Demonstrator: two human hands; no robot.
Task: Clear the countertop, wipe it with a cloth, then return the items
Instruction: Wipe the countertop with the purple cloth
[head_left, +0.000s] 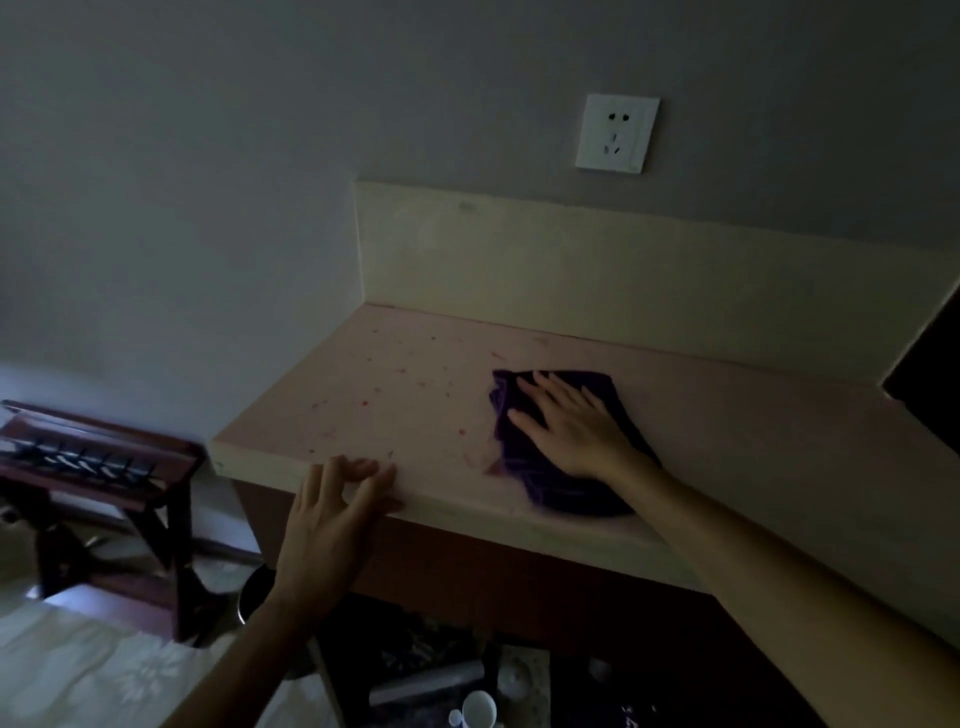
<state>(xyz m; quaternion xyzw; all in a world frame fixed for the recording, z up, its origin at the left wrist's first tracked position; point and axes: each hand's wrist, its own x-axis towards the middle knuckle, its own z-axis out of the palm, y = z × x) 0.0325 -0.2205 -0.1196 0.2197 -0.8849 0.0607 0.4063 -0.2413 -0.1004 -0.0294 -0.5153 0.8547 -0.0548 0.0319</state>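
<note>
Both of your hands are working at the pale pink speckled bench (415, 374). Your right hand (566, 426) is lying flat with straight, spread fingers, pressing on the dark purple crumpled cloth (561, 483), which is sitting near the bench's front edge, right of centre. Your left hand (332, 514) is resting released against the near edge, fingers loosely extended, touching the rim left of the cloth. Small reddish spots are dotting the bench to the cloth's left. Above the far cream backsplash (571, 260), a white square wall socket (617, 133) is sitting on the grey wall. Left of the bench, a dark red wooden rack (104, 467) is standing on the floor.
</note>
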